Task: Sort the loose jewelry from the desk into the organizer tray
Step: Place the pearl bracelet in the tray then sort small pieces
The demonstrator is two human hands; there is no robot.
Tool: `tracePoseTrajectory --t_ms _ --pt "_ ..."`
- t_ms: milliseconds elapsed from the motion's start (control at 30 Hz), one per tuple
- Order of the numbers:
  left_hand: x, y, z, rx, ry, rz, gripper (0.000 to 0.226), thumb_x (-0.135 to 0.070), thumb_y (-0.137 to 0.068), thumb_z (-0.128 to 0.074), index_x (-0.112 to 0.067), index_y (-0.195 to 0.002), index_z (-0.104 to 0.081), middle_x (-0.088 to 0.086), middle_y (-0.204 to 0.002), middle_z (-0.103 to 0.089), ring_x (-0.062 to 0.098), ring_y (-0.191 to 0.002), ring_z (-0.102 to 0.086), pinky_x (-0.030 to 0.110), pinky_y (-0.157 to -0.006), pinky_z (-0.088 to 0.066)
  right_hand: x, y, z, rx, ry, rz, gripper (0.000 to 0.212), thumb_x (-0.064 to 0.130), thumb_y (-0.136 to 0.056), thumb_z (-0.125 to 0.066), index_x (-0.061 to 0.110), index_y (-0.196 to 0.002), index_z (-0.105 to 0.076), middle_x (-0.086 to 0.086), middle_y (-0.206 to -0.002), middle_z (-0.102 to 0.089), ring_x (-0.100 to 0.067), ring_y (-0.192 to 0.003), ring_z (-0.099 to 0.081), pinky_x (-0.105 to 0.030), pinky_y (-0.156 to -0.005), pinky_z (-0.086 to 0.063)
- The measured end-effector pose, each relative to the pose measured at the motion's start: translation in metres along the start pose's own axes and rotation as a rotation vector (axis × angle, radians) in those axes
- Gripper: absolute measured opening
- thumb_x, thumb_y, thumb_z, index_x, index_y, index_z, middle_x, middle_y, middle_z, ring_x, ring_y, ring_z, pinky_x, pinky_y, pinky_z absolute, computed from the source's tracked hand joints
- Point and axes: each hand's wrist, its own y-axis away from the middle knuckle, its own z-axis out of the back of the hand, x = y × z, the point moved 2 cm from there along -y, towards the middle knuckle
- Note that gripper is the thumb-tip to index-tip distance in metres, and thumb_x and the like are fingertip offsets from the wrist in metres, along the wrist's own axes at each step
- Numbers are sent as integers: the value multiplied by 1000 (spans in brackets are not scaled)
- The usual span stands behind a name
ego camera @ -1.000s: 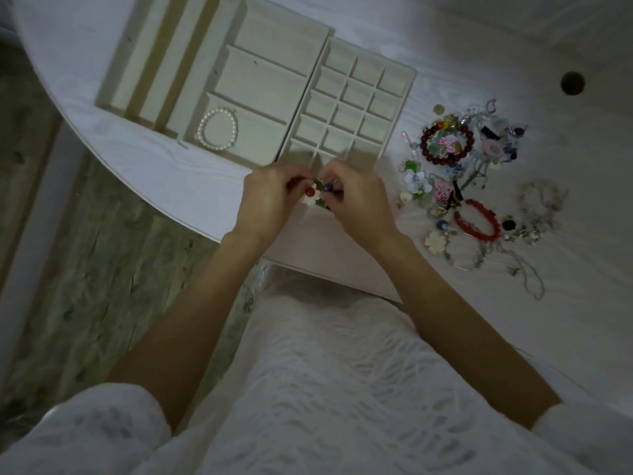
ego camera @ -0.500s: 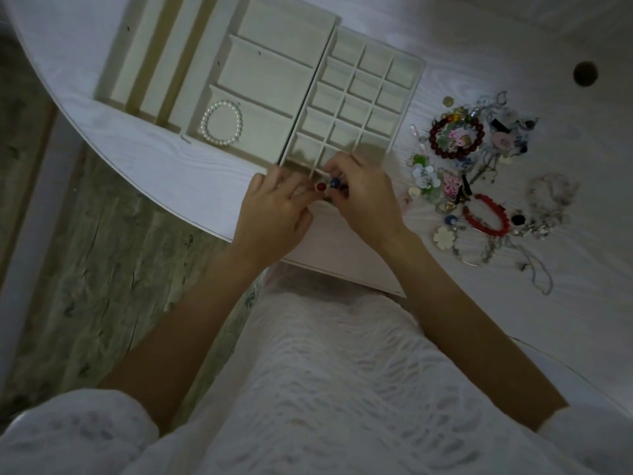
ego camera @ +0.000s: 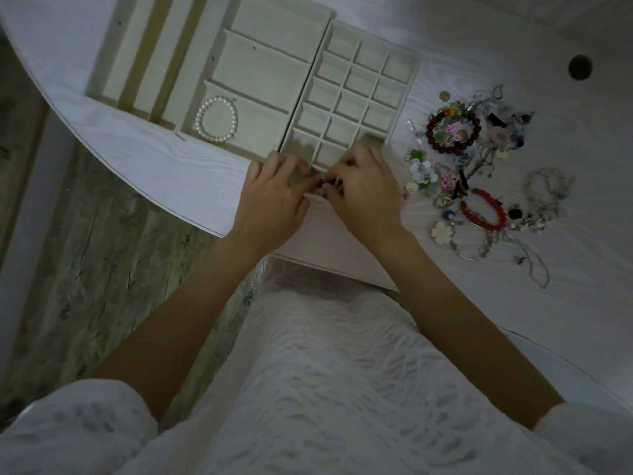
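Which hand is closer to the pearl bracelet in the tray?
Left. The left hand lies just below and right of the pearl bracelet; the right hand is farther right, by the jewelry pile. Both pinch a small piece.

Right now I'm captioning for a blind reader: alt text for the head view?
Both hands, left hand and right hand, pinch a small red-beaded piece beside a cream organizer tray holding a pearl bracelet; loose jewelry lies right.
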Motion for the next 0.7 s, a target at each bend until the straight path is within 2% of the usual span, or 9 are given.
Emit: tracePoseTrajectory --t_ms 67,167,300,400,500,567,700 --pt "0 1 0 12 -14 -2 41 -18 -81 -41 -21 -112 -67 5 -107 -61 23 -96 -38 34 -71 -24 2 -3 -4 33 79 -17 13 21 -76 -67 11 -78 -74 -9 -87 -56 -27 -85 -52 -36 -68 -44" --pt "1 1 0 20 -22 3 40 -17 -80 -42 -20 -112 -66 6 -108 -61 25 -96 -38 35 -71 -24 6 -2 -6 -26 159 6 10 16 -72 -66 8 -69 -71 -9 -80 -57 -28 -79 -54 -34 -62 -41" --pt "4 2 -1 28 -34 14 39 -19 -81 -42 -21 -111 -67 6 -108 -60 24 -96 -38 35 -72 -24 9 -1 -12 -93 46 5 10 4 -72 -56 5 -74 -66 -12 -80 -59 -30 -76 -56 -35 -59 -45" --pt "5 1 -2 28 -22 25 36 -20 -82 -42 -21 -107 -68 5 -107 -61 23 -97 -37 34 -72 -23 8 -1 -12 -99 -108 -132 16 -2 -71 -57 7 -83 -63 -10 -86 -59 -28 -78 -56 -29 -59 -37" --pt "3 2 -3 11 3 48 34 -21 -83 -43 -21 -105 -69 4 -106 -61 22 -96 -38 33 -72 -22 2 -1 -6 -62 -130 -199 6 8 -76 -66 10 -82 -65 -7 -88 -59 -23 -85 -55 -25 -61 -31" --pt "1 3 -4 -8 14 58 33 -19 -82 -45 -21 -105 -69 5 -105 -61 23 -94 -39 32 -71 -22 1 0 -2 -103 -58 -142 2 12 -75 -69 10 -74 -69 -6 -82 -60 -24 -80 -57 -24 -57 -33" --pt "-1 5 -4 -28 9 59 32 -18 -82 -48 -21 -105 -69 5 -105 -62 22 -94 -39 32 -71 -22 2 -2 -4 -103 13 -117 9 11 -75 -66 7 -67 -68 -8 -76 -59 -24 -68 -58 -25 -51 -35"
